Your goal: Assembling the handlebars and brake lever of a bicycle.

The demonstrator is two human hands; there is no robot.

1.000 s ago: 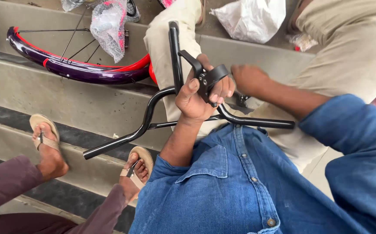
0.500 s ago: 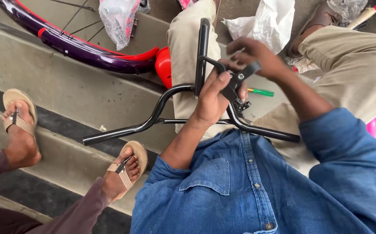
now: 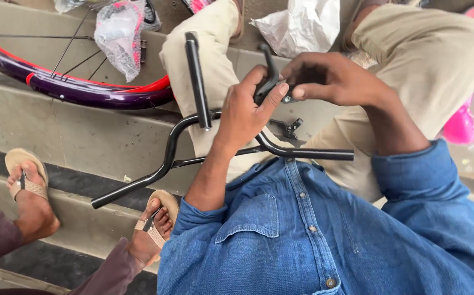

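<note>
Handlebar [image 3: 171, 158], black and bent, lies across the person's lap with its stem [image 3: 196, 76] pointing up and away. The left hand [image 3: 245, 112] is clamped round the bar near the stem and also pinches a black brake lever [image 3: 269, 71]. The right hand [image 3: 332, 79] has its fingers closed on the small clamp end of that lever, just beside the left thumb. A purple bicycle rim [image 3: 67, 90] rests on the concrete step [image 3: 73, 136] beyond, and another person's sandalled feet [image 3: 29, 186] sit on the lower step. The likely trouble, as I judge it: the bar is balanced only on the knees, so a slackened left grip could let it roll, and a small loose fitting could drop between the steps
</note>
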